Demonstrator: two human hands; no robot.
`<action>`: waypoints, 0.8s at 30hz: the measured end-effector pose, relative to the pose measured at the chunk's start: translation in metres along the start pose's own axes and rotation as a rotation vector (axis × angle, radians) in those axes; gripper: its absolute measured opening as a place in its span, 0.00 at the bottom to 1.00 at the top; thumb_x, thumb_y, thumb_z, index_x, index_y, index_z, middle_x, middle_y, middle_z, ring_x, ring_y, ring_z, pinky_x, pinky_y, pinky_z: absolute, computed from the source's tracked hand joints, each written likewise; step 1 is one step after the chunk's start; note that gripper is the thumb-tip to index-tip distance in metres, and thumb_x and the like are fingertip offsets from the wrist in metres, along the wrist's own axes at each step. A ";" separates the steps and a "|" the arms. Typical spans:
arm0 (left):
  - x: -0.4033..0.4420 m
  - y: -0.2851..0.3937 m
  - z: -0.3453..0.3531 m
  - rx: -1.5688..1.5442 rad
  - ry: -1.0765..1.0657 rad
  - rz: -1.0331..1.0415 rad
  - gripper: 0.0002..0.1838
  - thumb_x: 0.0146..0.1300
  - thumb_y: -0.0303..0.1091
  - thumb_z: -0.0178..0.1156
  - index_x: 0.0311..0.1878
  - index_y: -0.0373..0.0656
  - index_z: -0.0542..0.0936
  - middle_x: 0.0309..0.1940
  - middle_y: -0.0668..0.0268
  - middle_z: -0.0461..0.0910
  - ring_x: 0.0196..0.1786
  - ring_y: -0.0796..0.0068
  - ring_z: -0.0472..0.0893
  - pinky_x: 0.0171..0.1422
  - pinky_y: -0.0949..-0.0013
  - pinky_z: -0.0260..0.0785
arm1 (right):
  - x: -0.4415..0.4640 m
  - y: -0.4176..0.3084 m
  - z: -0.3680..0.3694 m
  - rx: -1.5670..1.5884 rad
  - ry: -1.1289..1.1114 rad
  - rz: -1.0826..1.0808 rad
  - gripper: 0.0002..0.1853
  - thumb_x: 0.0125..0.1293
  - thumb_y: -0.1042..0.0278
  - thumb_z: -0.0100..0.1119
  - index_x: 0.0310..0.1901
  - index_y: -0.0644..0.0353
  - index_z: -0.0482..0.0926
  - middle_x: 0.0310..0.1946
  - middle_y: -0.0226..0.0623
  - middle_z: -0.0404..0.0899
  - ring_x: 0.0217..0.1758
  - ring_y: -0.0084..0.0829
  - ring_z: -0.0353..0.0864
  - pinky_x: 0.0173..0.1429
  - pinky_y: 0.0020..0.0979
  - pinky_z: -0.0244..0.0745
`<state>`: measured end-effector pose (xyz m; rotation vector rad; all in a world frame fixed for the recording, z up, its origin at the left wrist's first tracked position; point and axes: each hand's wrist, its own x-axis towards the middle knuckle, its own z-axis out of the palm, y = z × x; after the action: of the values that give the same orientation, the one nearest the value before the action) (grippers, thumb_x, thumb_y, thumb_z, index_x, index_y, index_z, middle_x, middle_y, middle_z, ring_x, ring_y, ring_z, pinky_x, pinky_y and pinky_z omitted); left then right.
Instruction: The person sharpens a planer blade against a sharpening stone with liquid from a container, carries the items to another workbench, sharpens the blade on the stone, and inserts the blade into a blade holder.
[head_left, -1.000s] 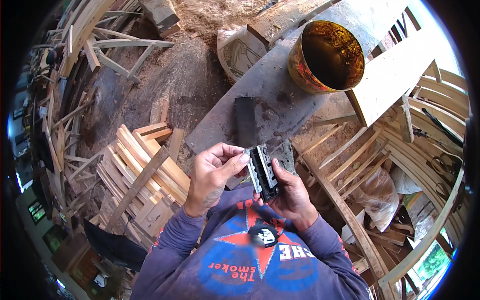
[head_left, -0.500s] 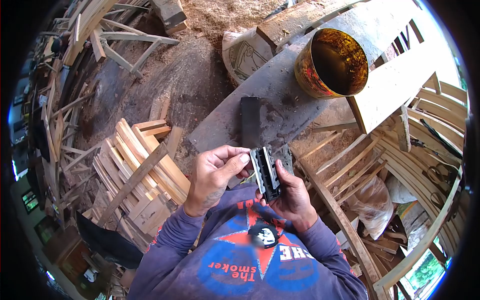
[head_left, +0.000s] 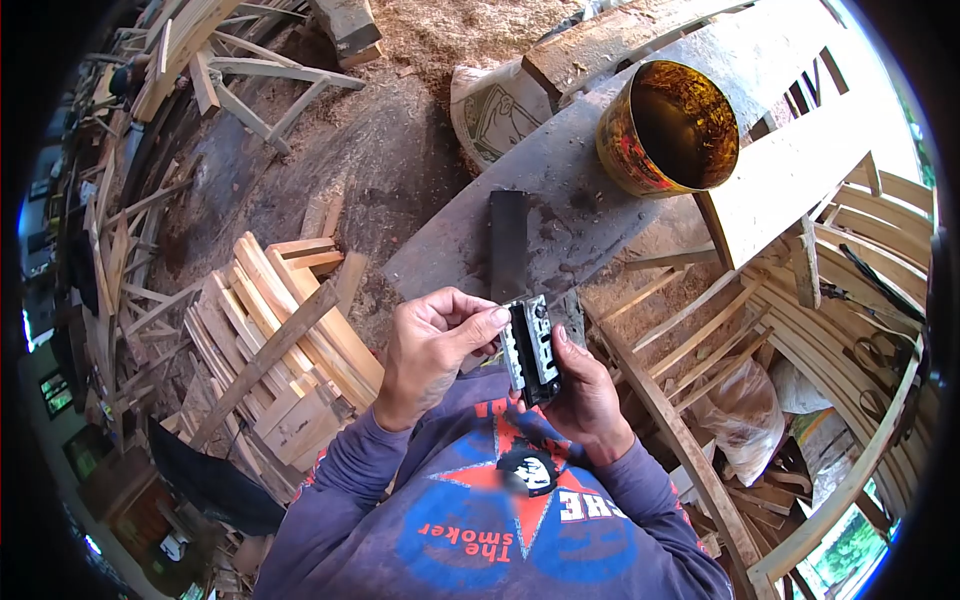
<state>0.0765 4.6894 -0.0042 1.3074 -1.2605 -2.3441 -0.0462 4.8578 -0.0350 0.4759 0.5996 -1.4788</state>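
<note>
Pinching slotted, oblong, silvery-black block [head_left: 546,348] at three o'clock of left grip [head_left: 425,348]. Clasping it at ten o'clock of right grip [head_left: 592,392].

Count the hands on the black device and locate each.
2: the left hand at the left edge of the device, the right hand gripping its right side; no others show.

Head-worn view, wide, facing forward and down, close over left hand [head_left: 425,352] and right hand [head_left: 592,398], near end of bench [head_left: 440,255] ahead
</note>
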 end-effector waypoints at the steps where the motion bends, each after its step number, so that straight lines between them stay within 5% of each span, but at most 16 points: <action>1: 0.000 0.000 -0.001 -0.001 -0.002 0.000 0.09 0.71 0.31 0.71 0.45 0.33 0.87 0.35 0.64 0.89 0.35 0.84 0.84 0.42 0.80 0.77 | 0.000 0.001 0.000 0.007 -0.003 0.002 0.25 0.87 0.50 0.43 0.63 0.64 0.78 0.44 0.45 0.87 0.39 0.39 0.90 0.42 0.40 0.89; 24: -0.017 -0.004 -0.031 -0.062 0.001 0.054 0.12 0.75 0.34 0.67 0.49 0.33 0.87 0.37 0.61 0.90 0.37 0.80 0.87 0.42 0.76 0.79 | 0.008 0.017 0.012 0.062 -0.001 0.186 0.27 0.86 0.45 0.41 0.61 0.62 0.79 0.40 0.45 0.88 0.37 0.44 0.90 0.37 0.41 0.85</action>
<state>0.1112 4.6826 -0.0045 1.2399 -1.1970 -2.3255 -0.0284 4.8450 -0.0319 0.5646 0.4957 -1.3229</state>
